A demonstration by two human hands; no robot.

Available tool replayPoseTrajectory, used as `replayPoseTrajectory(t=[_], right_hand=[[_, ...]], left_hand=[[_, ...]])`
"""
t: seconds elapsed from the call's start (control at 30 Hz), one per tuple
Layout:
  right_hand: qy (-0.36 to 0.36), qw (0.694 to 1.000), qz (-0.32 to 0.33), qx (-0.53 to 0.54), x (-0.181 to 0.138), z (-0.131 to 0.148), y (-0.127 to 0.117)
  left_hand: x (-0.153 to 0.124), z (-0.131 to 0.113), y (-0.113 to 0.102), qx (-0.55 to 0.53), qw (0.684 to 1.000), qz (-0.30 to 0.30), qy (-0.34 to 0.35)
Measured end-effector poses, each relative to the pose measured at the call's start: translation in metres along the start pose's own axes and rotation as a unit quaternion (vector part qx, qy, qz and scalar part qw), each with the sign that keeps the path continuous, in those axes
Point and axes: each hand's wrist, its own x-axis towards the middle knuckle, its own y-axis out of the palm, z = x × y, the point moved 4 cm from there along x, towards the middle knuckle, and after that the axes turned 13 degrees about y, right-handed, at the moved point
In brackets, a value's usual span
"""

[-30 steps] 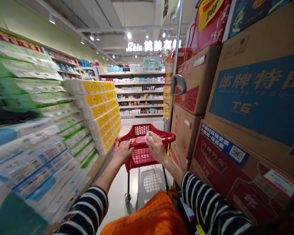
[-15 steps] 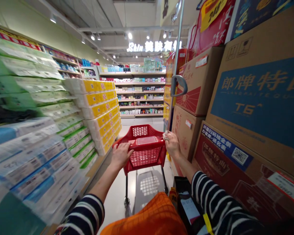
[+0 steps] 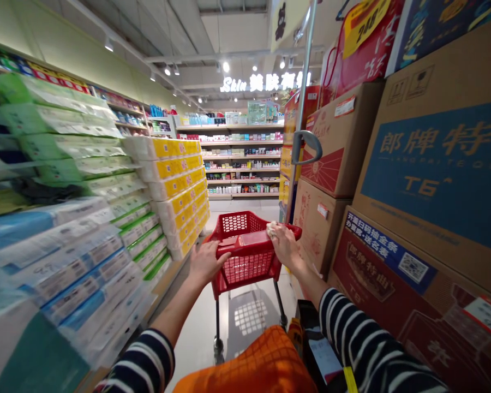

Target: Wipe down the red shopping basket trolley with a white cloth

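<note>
Head view: right hand [image 3: 285, 246] has shifted from mid-handle to the cart [image 3: 245, 267]'s right corner.
Left hand [image 3: 204, 262] grips the handle's left end; right hand, fist closed on a crumpled tissue [image 3: 271, 228], rests on the cart between shelves [image 3: 106, 218] and cartons [image 3: 429, 164].

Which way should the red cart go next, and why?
Probably nudge it slightly left, then push straight ahead. The red shopping cart is very close to the stacked cardboard boxes on its right, while a strip of floor shows on its left. The left hand and right hand both grip its handle.
</note>
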Motion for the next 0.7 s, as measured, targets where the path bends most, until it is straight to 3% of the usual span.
replayPoseTrajectory(t=[0.1,0.3,0.4,0.53,0.7], right_hand=[[0.017,1.000,-0.002,0.003,0.002,0.000,-0.001],[-0.129,0.991,0.012,0.037,-0.028,0.075,0.026],[-0.181,0.982,0.027,0.049,-0.040,0.096,0.034],[-0.221,0.972,0.026,0.079,-0.036,0.087,0.030],[-0.220,0.970,0.031,0.103,-0.018,0.052,0.024]], left_hand=[[-0.005,0.012,-0.002,-0.002,1.000,-0.006,-0.011],[-0.008,0.005,-0.006,0.034,0.999,-0.024,-0.007],[-0.009,-0.008,-0.008,0.048,0.998,-0.043,-0.003],[-0.011,-0.027,-0.009,0.057,0.997,-0.055,-0.011],[-0.014,-0.042,-0.008,0.014,0.999,-0.043,0.025]])
